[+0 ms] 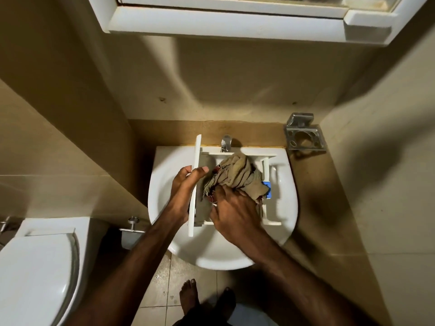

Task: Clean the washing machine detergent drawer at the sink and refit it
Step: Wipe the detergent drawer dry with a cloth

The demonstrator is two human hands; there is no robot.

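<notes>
Head view, white detergent drawer (pixel 235 184) over the sink (pixel 164 184), between both hands, left hand (pixel 186 187) closed around its front panel, right hand (pixel 233 212) gripping a bunched tan cloth (pixel 237 175) pressed inside the drawer, just beyond its knuckles

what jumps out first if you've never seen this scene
The white drawer held over the sink at centre, with the right hand pressing a tan cloth into it. The left hand grips the drawer's front panel. A toilet sits at lower left.
</notes>
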